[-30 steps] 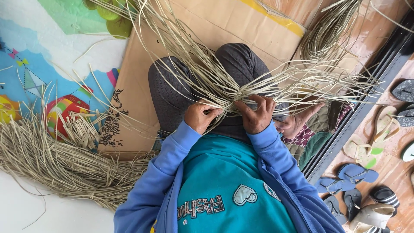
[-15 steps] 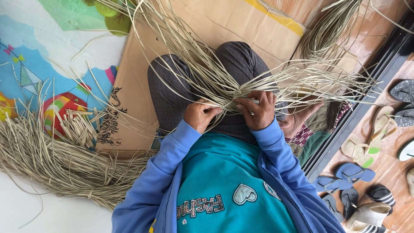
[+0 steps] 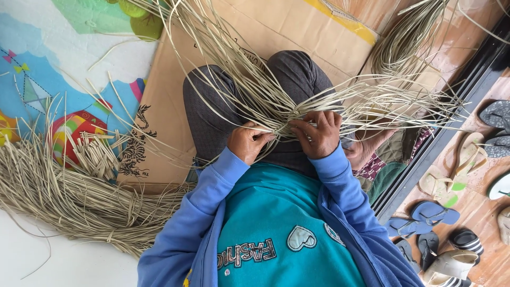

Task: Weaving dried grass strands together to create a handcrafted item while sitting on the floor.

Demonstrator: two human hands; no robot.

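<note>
Your left hand is pinching a few of the pale straw strands where they are crossing over your lap, fingers closed on them. Your right hand is gripping the same crossing, just beside the left. The strands are fanning out over your knees and the cardboard sheet, reaching its far edge. A loose straw heap is crowding the floor mat past the cardboard's left edge; sandals are lying beyond the door track.
</note>
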